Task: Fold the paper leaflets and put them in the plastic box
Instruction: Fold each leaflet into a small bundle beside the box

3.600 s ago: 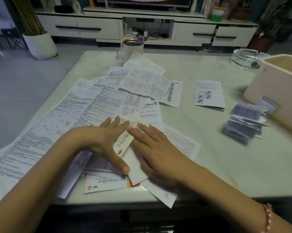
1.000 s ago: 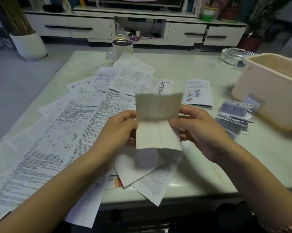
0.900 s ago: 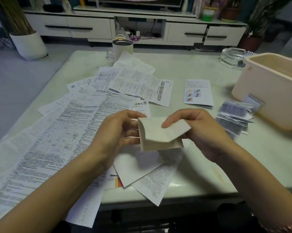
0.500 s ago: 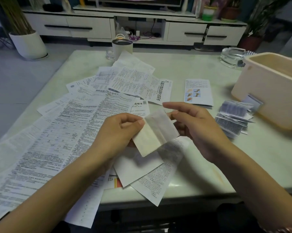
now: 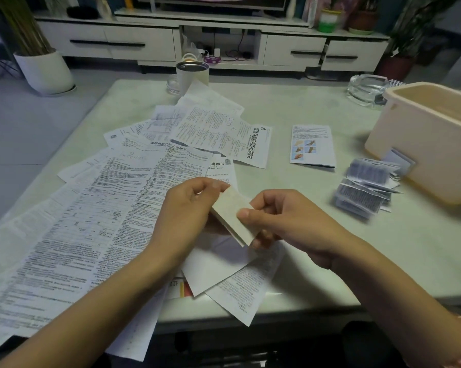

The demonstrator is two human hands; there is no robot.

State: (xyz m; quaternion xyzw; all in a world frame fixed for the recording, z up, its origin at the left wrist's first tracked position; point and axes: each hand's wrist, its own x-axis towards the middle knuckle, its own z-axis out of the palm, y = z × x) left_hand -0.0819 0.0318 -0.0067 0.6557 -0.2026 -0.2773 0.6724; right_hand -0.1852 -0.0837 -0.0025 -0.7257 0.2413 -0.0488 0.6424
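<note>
- Both hands hold one folded leaflet point(image 5: 233, 219) in the air over the near side of the table point(image 5: 303, 102), well to the left of the plastic box point(image 5: 420, 155).
- Left hand point(image 5: 186, 208) pinches the leaflet's upper end between thumb and curled fingers.
- Right hand point(image 5: 285, 219) grips the lower end, thumb on top and fingers curled underneath.
- Folded into a narrow, thick cream strip, the leaflet is tilted with no print showing.
- The cream plastic box stands open-topped at the table's right side.
- A pile of folded leaflets point(image 5: 367, 187) lies on the table just beside the box's left wall, and one small folded piece touches that wall.
- A picture leaflet point(image 5: 313, 146) lies flat further left of the box, apart from the pile.
- Unfolded leaflets point(image 5: 117, 208) overlap far to the left of the box; some hang over the table's near edge.
- A glass ashtray point(image 5: 366, 87) sits just behind the box.
- A cup point(image 5: 192, 74) stands far to the box's left, at the table's far edge.
</note>
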